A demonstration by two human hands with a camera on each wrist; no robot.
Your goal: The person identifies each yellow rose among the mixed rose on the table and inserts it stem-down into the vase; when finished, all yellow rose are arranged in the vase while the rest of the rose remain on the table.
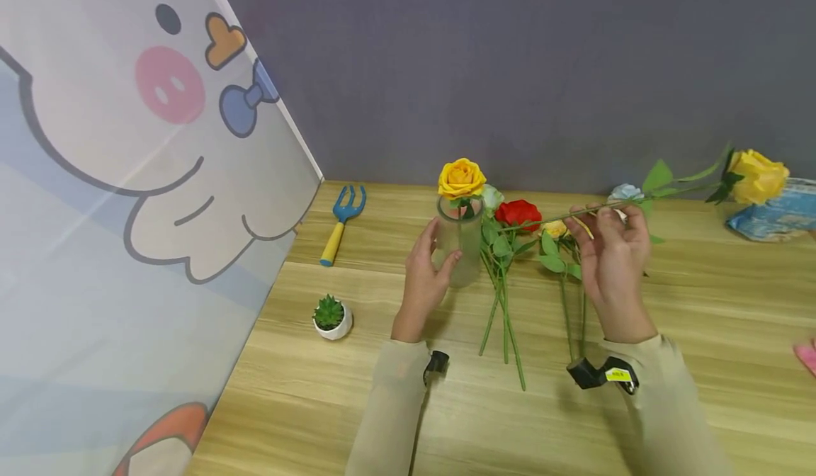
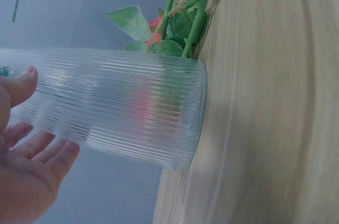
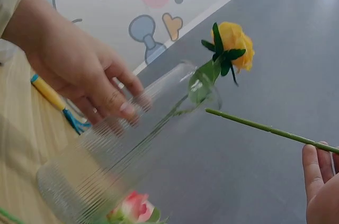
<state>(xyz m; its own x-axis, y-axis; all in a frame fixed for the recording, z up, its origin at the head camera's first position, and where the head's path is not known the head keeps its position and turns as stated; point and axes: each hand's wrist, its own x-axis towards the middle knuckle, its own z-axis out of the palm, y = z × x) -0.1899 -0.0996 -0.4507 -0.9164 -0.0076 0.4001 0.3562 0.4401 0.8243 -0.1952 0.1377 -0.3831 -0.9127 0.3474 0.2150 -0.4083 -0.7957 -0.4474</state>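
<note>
My left hand [image 1: 425, 281] holds a ribbed clear glass vase [image 1: 460, 256] around its side, thumb and fingers on the glass. The vase stands upright on the table. A yellow rose [image 1: 462, 178] is in the vase, its bloom above the rim. My right hand [image 1: 613, 256] pinches the stem of a second yellow rose [image 1: 758, 176], held almost level with its bloom pointing right. In the right wrist view the cut end of that stem [image 3: 259, 125] is near the vase mouth, and the vase [image 3: 122, 150] shows the first rose's stem inside.
Beside the vase lie a red rose [image 1: 519, 214], a pale flower [image 1: 492, 198] and a peach-yellow rose [image 1: 554, 229]. Farther right are a light-blue flower [image 1: 626, 193] and a blue packet [image 1: 771, 214]. A toy garden fork [image 1: 344, 217] and a potted succulent [image 1: 331, 318] stay left. A dark wall borders the back.
</note>
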